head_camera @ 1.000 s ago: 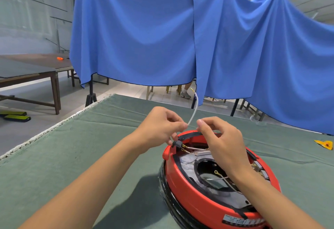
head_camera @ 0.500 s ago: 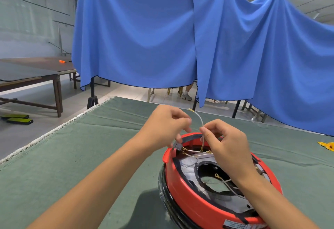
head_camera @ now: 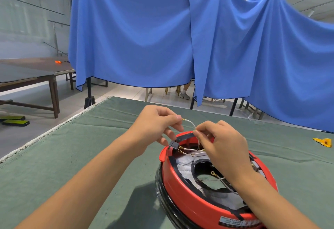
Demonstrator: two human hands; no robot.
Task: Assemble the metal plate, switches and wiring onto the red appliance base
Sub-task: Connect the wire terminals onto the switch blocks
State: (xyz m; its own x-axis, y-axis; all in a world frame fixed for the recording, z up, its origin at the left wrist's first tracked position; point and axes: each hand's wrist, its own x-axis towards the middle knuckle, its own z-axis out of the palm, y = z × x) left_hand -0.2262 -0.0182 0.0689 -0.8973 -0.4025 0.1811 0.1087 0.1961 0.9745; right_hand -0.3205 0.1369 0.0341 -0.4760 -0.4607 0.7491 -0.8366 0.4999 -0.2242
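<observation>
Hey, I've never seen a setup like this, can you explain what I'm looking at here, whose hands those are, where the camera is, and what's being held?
The picture comes from a camera worn on a person's head, looking forward and down, so the two bare arms are that person's own. There is no robot. On a table covered with green cloth sits a round red appliance base, open on top, with wires and a black switch block showing at its far rim. The left hand pinches the brass-tipped end of a thin white wire, and the right hand pinches the same wire further along, above the base. A small yellow object lies at the far right. Behind hangs a blue curtain.
</observation>
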